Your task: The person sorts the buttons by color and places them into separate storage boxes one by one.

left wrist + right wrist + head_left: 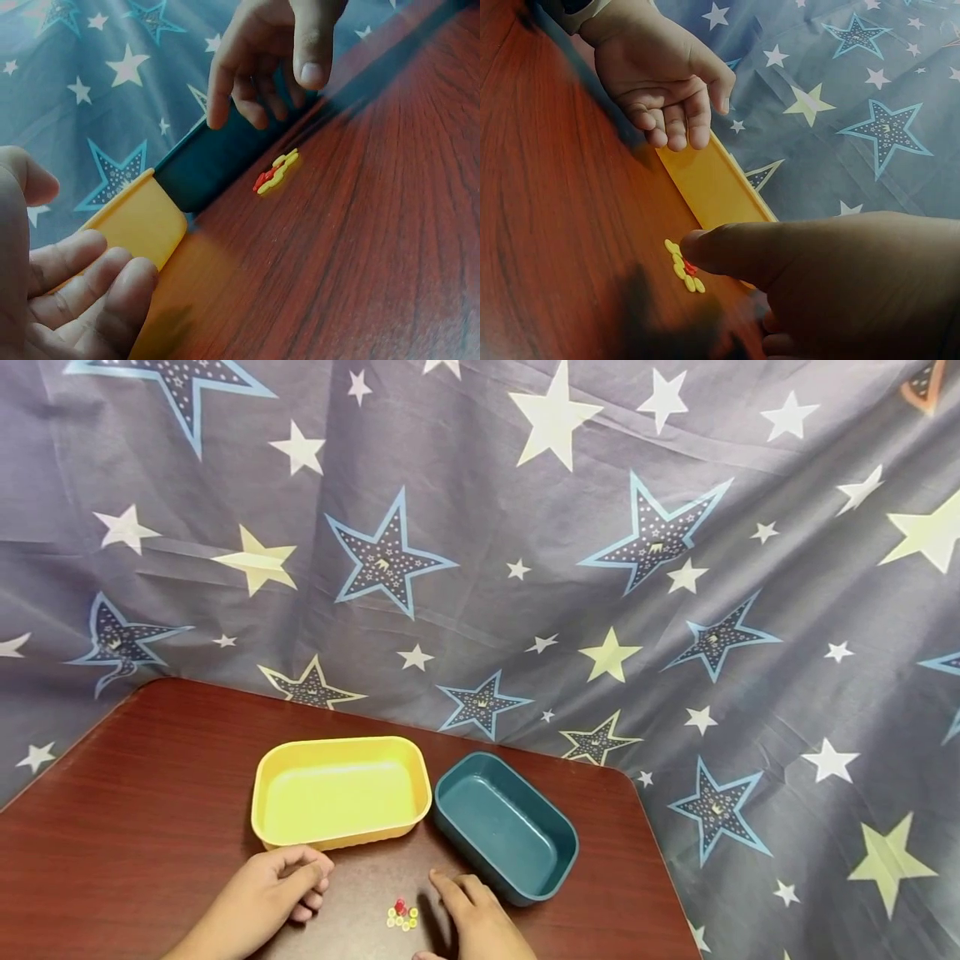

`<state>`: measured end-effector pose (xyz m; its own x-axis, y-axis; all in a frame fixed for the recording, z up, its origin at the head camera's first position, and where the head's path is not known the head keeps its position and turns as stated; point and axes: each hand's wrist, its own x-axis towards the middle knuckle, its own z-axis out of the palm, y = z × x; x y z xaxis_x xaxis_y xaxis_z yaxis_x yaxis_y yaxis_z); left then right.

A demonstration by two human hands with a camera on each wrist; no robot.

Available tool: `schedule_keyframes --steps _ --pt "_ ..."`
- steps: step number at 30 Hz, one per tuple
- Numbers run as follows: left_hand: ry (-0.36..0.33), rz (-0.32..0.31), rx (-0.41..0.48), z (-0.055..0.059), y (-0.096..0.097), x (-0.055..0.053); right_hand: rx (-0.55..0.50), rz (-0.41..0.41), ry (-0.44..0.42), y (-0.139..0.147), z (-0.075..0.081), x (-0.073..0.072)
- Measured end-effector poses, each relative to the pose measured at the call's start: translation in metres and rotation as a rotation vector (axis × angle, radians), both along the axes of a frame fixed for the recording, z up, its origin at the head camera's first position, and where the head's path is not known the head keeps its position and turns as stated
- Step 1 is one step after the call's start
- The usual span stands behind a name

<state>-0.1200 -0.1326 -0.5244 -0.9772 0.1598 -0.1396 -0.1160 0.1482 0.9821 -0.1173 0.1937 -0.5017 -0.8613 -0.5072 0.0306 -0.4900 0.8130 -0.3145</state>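
Nearest, at the bottom edge, the right hand (480, 918) is over the tabletop (150, 777), its fingers relaxed and lightly bent, with nothing between them. In the left wrist view those fingers droop in a loose curve, the thumb standing apart from them, and a dark shadow falls just beside the hand.

Just to the left of the right hand, the pieces (406, 926) lie in one small cluster on the tabletop, between the two hands. Most are yellow and set around the red ones; they look small and rounded, and the head view shows pale centres in some of the yellow ones. Neither hand touches them.

The left hand (273, 885) is on the other side of the cluster, its fingers loosely curled and holding nothing. They are right by the front wall of the yellow bin (337, 802); whether they touch it I cannot tell.

Beyond the hands, the yellow bin sits on the left, its long side roughly across the view. The teal bin (506, 831) is just beside it on the right, turned at a slant, its near end close to the right hand.

Behind the tabletop's far edge hangs a grey-blue cloth (480, 568) printed with white, yellow and blue-outlined stars.
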Motion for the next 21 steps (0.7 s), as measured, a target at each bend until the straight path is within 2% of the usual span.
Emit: schedule_keyframes --steps 4,9,15,18,21 --pt "-0.027 -0.006 0.06 -0.006 -0.002 -0.001 0.003 -0.01 -0.051 -0.005 0.0 -0.003" --pt "-0.093 -0.011 0.171 -0.014 -0.006 -0.004 0.013 -0.017 -0.111 -0.01 -0.001 -0.007" --pt "-0.179 0.012 0.284 -0.015 -0.011 -0.008 0.01 -0.038 -0.15 -0.014 -0.003 -0.011" --pt "-0.21 0.008 0.331 -0.015 -0.015 -0.009 0.002 -0.051 -0.14 -0.015 -0.008 -0.012" --pt "-0.224 -0.011 0.382 -0.015 -0.02 -0.009 -0.009 -0.033 -0.057 -0.016 -0.016 -0.012"
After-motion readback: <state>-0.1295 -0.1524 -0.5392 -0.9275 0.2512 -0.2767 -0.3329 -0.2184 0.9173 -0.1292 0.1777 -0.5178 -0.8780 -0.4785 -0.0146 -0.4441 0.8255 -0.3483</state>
